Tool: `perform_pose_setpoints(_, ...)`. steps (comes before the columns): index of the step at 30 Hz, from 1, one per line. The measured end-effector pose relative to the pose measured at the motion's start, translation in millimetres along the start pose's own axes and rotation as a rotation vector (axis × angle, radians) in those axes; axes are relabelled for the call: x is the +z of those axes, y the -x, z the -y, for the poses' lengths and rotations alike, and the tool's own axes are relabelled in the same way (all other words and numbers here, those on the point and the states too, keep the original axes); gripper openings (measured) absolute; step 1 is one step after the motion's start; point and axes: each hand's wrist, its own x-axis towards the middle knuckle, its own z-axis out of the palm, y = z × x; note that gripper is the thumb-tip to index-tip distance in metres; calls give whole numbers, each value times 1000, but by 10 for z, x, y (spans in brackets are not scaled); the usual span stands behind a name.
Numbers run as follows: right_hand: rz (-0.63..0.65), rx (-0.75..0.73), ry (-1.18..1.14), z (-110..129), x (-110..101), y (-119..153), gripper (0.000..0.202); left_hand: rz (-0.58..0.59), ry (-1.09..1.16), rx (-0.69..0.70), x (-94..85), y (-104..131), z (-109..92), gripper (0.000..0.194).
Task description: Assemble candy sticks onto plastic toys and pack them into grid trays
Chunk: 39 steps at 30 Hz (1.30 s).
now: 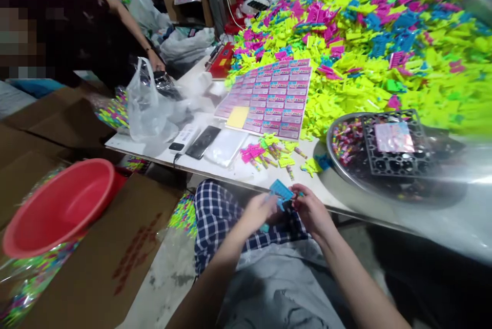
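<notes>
Over my lap, just off the table's front edge, my left hand is closed on a blue plastic toy piece, flat and rectangular at its upper end. At the right end of that piece, my right hand has its fingers pinched together; whether they hold something small or only the piece's edge I cannot make out. On the white table ahead lies a small group of yellow and pink toy pieces, with several small printed tubes among them.
A large heap of coloured plastic pieces covers the back right. Nearby are a metal basin with a black grid tray, printed label sheets, a phone and clear bags. A red tub and cartons stand left; a person works beyond.
</notes>
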Motion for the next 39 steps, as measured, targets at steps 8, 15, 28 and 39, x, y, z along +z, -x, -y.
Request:
perform_pose_setpoints(8, 101, -27, 404, 20, -29, 145, 27, -15, 179, -45, 86, 92, 126, 40)
perform_pose_setpoints(15, 48, 38, 209, -123, 186, 122, 27, -318, 359, -130, 257, 85, 169, 45)
perform_pose_setpoints(28, 106, 57, 22, -24, 275, 345, 38, -353, 510, -180, 146, 294, 101, 48)
perform_pose_setpoints(39, 102, -143, 318, -144, 373, 488, 18, -21, 446, 83, -62, 478, -47, 52)
